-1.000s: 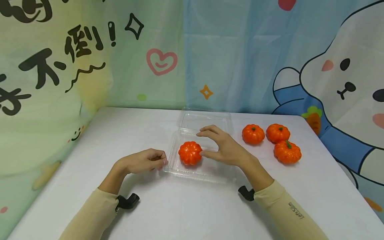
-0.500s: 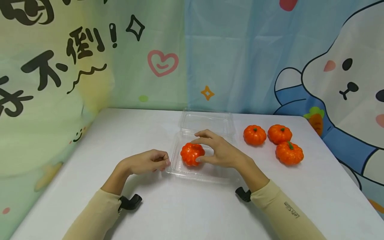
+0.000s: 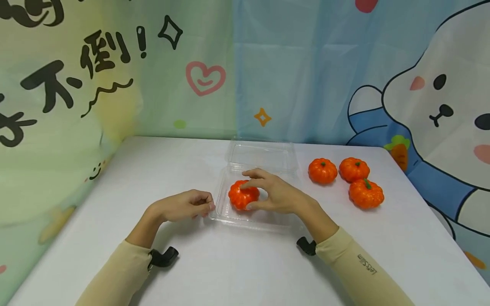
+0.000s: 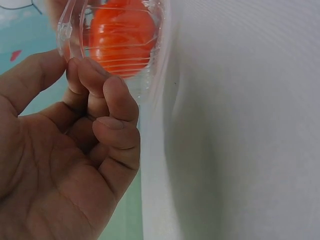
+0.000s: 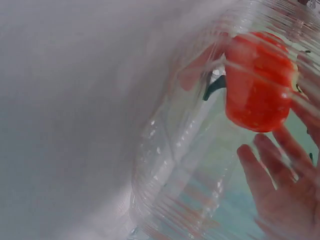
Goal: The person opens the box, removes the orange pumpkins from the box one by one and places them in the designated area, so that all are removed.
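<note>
A clear plastic clamshell container lies with its lid folded back toward the wall. Inside it sits a glossy orange mini pumpkin, its green stem pointing down in the right wrist view. My left hand pinches the container's near left corner between thumb and fingertips, the other fingers curled. From the right, my right hand reaches over the container. Its thumb and index finger curve round the pumpkin's right side and top, while the remaining fingers stay loose beside it.
Several more objects stand right of the container: a far-left pumpkin, a far-right pumpkin and a nearer pumpkin, stems up. The white table ends at a printed cloth backdrop.
My right hand has shifted left and slightly down, bringing its thumb and index finger further over the pumpkin. The left hand keeps its pinch on the container's corner.
</note>
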`<state>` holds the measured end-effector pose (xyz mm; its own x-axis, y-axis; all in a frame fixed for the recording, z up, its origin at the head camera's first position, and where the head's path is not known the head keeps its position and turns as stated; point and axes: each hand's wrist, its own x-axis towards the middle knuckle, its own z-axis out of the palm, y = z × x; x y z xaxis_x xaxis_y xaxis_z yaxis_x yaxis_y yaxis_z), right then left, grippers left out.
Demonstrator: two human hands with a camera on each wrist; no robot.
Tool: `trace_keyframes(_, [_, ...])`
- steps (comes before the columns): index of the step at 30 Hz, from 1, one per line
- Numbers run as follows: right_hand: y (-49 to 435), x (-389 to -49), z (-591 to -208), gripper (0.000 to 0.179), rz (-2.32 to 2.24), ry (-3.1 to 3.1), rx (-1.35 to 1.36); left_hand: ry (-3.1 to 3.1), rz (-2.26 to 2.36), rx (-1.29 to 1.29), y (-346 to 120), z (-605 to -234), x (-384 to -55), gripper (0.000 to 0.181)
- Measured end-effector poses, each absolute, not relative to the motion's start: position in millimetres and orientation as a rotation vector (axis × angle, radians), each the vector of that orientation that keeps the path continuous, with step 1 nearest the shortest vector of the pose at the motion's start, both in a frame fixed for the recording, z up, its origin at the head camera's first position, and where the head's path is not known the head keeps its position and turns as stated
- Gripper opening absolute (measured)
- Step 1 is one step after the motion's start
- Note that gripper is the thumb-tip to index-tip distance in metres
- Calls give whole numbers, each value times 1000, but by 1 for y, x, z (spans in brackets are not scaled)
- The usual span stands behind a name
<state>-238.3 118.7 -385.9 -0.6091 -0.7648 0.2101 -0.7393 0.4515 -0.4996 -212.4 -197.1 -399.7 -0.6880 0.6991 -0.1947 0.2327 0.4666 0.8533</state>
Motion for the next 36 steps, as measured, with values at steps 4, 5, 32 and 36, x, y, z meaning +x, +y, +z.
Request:
trace_keyframes(4, [117, -238, -387, 44, -843, 2617, -1349, 2183, 1164, 774, -198, -400, -212, 17])
trace_keyframes(5, [116, -238, -388, 45, -839, 2612, -1346, 2184, 1166, 770, -198, -400, -211, 17])
trace_keyframes(32, [115, -235, -393, 44, -796, 2634, -1322, 2213, 1159, 702, -203, -401, -208, 18])
trace_keyframes(36, [116, -233, -392, 42, -736, 2607, -1311, 2216, 1151, 710, -204, -401, -208, 19])
